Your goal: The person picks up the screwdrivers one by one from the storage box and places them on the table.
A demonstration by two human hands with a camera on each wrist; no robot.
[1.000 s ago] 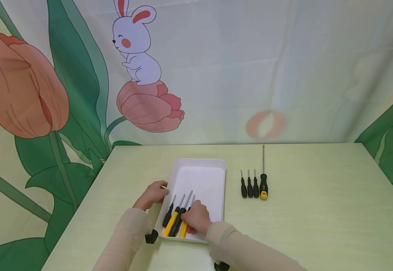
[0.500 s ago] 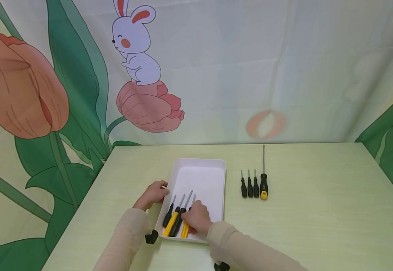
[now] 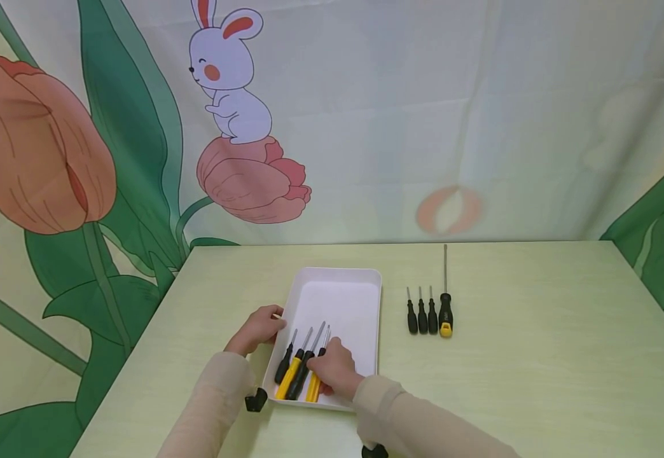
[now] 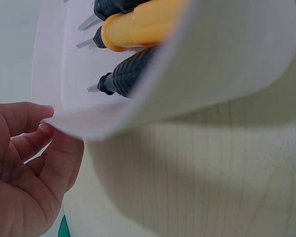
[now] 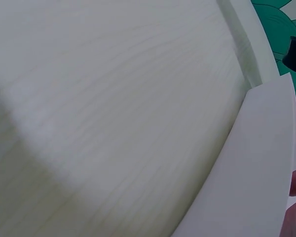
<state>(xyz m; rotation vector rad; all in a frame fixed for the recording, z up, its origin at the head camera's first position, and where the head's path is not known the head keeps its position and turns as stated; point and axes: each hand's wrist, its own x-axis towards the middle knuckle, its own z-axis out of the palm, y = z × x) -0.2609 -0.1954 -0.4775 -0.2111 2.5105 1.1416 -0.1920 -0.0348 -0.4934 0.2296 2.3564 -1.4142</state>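
In the head view a shallow white rectangular tray with rounded corners (image 3: 340,299) lies on a pale wood-grain table (image 3: 526,369), its long axis running roughly from twelve to six o'clock. The left hand (image 3: 259,329) is at the tray's nine o'clock side; only the left wrist view shows its thumb and fingertips pinching the thin rim. The right hand (image 3: 334,369), apart from it, reaches into the tray towards five o'clock and grips a yellow-handled screwdriver with a black collar (image 3: 313,387). To its left lie a black screwdriver (image 3: 300,378), a yellow-and-black screwdriver (image 3: 289,378) and a ridged black screwdriver (image 3: 283,370), tips towards one o'clock; the ridges show clearly only from the left wrist. Outside the tray, towards two to three o'clock, stand in a row three short black screwdrivers (image 3: 421,322) and a long-shafted black screwdriver with a yellow butt (image 3: 446,313), tips at twelve. The right hand hides part of the gripped handle; the tray wall cuts off the others in the left wrist view. The right wrist view shows mostly tabletop and outer tray wall, with slivers of fingers at three o'clock.
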